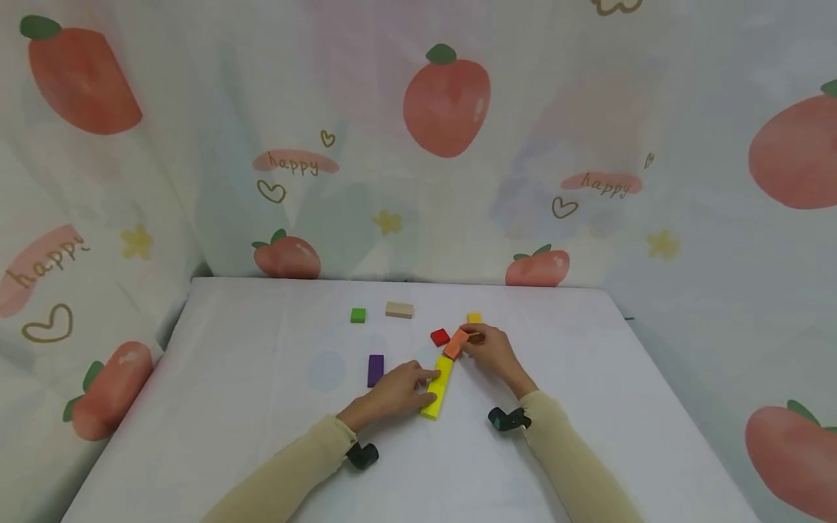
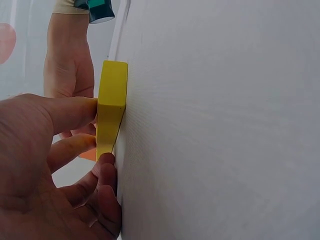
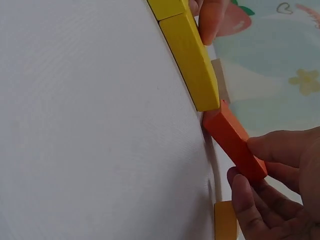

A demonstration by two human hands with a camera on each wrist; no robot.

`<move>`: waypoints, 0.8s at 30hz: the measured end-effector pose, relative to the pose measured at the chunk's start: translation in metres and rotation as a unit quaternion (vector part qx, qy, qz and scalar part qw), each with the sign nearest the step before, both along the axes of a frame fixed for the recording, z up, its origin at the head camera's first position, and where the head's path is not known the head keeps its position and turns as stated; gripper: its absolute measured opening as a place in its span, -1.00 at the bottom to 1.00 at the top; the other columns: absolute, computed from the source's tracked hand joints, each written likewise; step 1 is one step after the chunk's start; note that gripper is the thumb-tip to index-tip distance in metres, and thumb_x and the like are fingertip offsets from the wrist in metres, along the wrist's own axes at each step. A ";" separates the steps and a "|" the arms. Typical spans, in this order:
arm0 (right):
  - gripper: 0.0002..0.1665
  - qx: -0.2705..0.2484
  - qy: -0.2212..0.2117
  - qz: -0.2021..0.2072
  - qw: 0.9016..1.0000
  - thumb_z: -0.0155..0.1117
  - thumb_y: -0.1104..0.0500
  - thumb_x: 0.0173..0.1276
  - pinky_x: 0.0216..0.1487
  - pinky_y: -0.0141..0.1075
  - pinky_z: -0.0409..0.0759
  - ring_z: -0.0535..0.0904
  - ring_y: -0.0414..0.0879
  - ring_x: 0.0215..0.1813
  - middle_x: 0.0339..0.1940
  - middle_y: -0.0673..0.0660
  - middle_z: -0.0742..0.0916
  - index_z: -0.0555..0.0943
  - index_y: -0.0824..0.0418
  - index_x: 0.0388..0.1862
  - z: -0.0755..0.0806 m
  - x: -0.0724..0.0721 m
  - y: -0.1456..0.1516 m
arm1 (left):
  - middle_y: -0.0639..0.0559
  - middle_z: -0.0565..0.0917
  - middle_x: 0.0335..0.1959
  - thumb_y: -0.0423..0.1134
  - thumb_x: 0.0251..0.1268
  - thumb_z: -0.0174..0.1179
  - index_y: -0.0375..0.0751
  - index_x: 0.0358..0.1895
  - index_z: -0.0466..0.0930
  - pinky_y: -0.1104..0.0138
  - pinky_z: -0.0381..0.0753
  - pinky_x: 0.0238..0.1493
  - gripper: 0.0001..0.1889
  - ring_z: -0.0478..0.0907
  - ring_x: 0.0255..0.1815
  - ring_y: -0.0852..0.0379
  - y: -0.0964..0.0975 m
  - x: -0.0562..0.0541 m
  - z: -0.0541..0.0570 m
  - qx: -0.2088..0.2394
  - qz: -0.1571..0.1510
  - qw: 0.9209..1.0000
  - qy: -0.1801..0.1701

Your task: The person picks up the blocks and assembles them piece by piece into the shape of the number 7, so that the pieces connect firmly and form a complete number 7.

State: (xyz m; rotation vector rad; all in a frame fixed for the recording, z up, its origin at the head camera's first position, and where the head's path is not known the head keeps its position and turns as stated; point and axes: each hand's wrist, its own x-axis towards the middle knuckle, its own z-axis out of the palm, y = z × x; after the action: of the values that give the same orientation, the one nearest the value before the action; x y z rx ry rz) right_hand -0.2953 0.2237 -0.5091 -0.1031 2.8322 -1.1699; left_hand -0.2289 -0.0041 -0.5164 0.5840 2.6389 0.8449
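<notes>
Two yellow blocks (image 1: 436,392) lie end to end on the table, and the seam between them shows in the right wrist view. My left hand (image 1: 396,391) rests its thumb and index finger on their top face, other fingers beside them. Between thumb and fingers, my right hand (image 1: 495,354) pinches an orange block (image 3: 235,142). That block tilts, its lower end close to the far end of the yellow blocks (image 3: 192,65). A small red block (image 1: 440,337) lies just left of the orange one. Behind the right hand is a yellow-orange block (image 1: 474,318), partly covered.
A purple block (image 1: 375,370) lies left of the left hand. Farther back are a green block (image 1: 358,315) and a light wooden block (image 1: 399,310). The white table (image 1: 275,407) ends at a printed curtain (image 1: 366,87) at the back and sides.
</notes>
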 end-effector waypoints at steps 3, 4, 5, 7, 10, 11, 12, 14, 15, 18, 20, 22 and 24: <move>-0.52 0.002 0.007 0.003 1.000 0.29 0.16 0.36 0.00 -0.21 0.69 0.64 0.05 0.06 0.12 0.18 0.68 0.55 0.14 0.25 -0.002 0.003 -0.003 | 0.11 0.56 -0.09 0.00 0.28 0.29 0.19 0.33 0.49 0.45 0.50 -0.22 -0.47 0.45 -0.19 0.24 -0.002 0.002 -0.001 -0.002 -0.002 1.000 0.003; -0.53 -0.001 0.011 0.004 1.000 0.30 0.16 0.35 0.01 -0.18 0.69 0.64 0.05 0.06 0.12 0.18 0.68 0.55 0.15 0.24 -0.001 0.004 -0.004 | 0.11 0.56 -0.08 0.00 0.28 0.29 0.19 0.33 0.49 0.44 0.50 -0.21 -0.47 0.44 -0.19 0.24 -0.002 0.002 0.000 -0.001 -0.001 1.000 0.003; -0.53 -0.002 0.018 0.006 1.000 0.30 0.18 0.35 0.02 -0.16 0.69 0.64 0.06 0.06 0.12 0.20 0.68 0.55 0.17 0.23 0.000 0.005 -0.005 | 0.11 0.56 -0.08 0.00 0.29 0.28 0.19 0.34 0.48 0.44 0.50 -0.21 -0.47 0.44 -0.19 0.23 -0.002 0.002 0.000 -0.001 0.000 1.000 0.002; -0.55 -0.005 0.023 0.009 1.000 0.30 0.19 0.34 0.04 -0.13 0.68 0.65 0.07 0.06 0.13 0.19 0.68 0.55 0.19 0.21 0.001 0.007 -0.007 | 0.11 0.56 -0.08 0.00 0.29 0.28 0.19 0.34 0.49 0.43 0.50 -0.20 -0.47 0.44 -0.18 0.23 -0.002 0.003 0.000 0.001 0.000 1.000 0.003; -0.56 0.005 0.021 0.010 1.000 0.29 0.19 0.35 0.06 -0.12 0.67 0.64 0.06 0.07 0.13 0.19 0.68 0.56 0.20 0.20 0.003 0.008 -0.009 | 0.11 0.56 -0.08 0.00 0.29 0.28 0.19 0.34 0.48 0.44 0.49 -0.21 -0.47 0.44 -0.18 0.23 -0.001 0.004 -0.001 0.001 0.002 1.000 -0.001; -0.56 0.010 0.018 0.010 1.000 0.29 0.19 0.35 0.07 -0.12 0.67 0.64 0.06 0.07 0.12 0.19 0.68 0.56 0.20 0.21 0.003 0.008 -0.010 | 0.12 0.56 -0.08 0.00 0.29 0.28 0.19 0.34 0.48 0.44 0.49 -0.21 -0.47 0.44 -0.18 0.23 -0.001 0.004 -0.001 0.001 0.003 1.000 -0.002; -0.55 0.015 0.014 0.009 1.000 0.29 0.18 0.36 0.08 -0.12 0.66 0.63 0.05 0.07 0.12 0.18 0.69 0.56 0.19 0.22 0.003 0.008 -0.010 | 0.12 0.56 -0.09 0.00 0.28 0.28 0.19 0.34 0.48 0.44 0.49 -0.22 -0.47 0.44 -0.18 0.23 -0.001 0.004 -0.001 0.001 0.004 1.000 -0.002; -0.54 0.026 0.011 0.011 1.000 0.28 0.17 0.37 0.08 -0.13 0.66 0.63 0.04 0.06 0.11 0.18 0.69 0.55 0.19 0.24 0.003 0.009 -0.011 | 0.12 0.55 -0.09 0.00 0.28 0.29 0.20 0.34 0.48 0.45 0.49 -0.22 -0.47 0.44 -0.18 0.23 -0.001 0.004 -0.001 0.001 0.005 1.000 -0.005; -0.54 0.029 0.011 0.013 0.999 0.28 0.17 0.37 0.09 -0.13 0.66 0.63 0.04 0.05 0.12 0.19 0.69 0.55 0.20 0.24 0.003 0.009 -0.011 | 0.12 0.56 -0.09 0.00 0.28 0.29 0.21 0.34 0.48 0.45 0.49 -0.22 -0.47 0.44 -0.18 0.24 -0.001 0.003 -0.001 0.000 0.005 1.000 -0.004; -0.54 0.035 0.023 0.016 0.999 0.28 0.18 0.36 0.08 -0.12 0.66 0.63 0.03 0.01 0.11 0.19 0.69 0.56 0.21 0.23 0.003 0.008 -0.011 | 0.12 0.56 -0.08 0.01 0.28 0.29 0.22 0.34 0.48 0.45 0.50 -0.22 -0.47 0.44 -0.18 0.24 -0.001 0.002 -0.002 0.000 0.003 1.000 0.000; -0.54 0.040 0.032 0.019 0.999 0.29 0.18 0.35 0.08 -0.12 0.66 0.63 0.02 -0.01 0.11 0.19 0.69 0.57 0.22 0.22 0.003 0.009 -0.011 | 0.12 0.56 -0.08 0.01 0.28 0.29 0.23 0.34 0.48 0.45 0.50 -0.23 -0.47 0.44 -0.19 0.24 -0.001 0.001 -0.003 -0.001 0.003 1.000 0.002; -0.52 0.048 0.036 0.019 0.998 0.30 0.16 0.34 0.09 -0.11 0.65 0.62 0.02 -0.02 0.09 0.19 0.70 0.57 0.22 0.23 0.002 0.009 -0.011 | 0.12 0.56 -0.08 0.01 0.28 0.29 0.22 0.34 0.48 0.45 0.49 -0.23 -0.47 0.44 -0.20 0.24 -0.001 0.001 -0.003 -0.001 0.003 1.000 0.003; -0.50 0.054 0.035 0.019 0.998 0.31 0.15 0.34 0.10 -0.10 0.64 0.60 0.02 -0.02 0.06 0.19 0.71 0.56 0.23 0.24 0.001 0.010 -0.011 | 0.12 0.56 -0.08 0.01 0.28 0.29 0.22 0.34 0.48 0.46 0.49 -0.24 -0.47 0.43 -0.21 0.24 -0.001 0.001 -0.004 -0.001 0.003 1.000 0.000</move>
State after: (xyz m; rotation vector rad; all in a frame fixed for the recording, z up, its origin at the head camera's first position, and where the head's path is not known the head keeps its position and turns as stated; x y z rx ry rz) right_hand -0.2856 0.2131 -0.5084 -0.1949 2.9324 -1.0232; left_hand -0.2277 -0.0048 -0.5203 0.5769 2.6430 0.8438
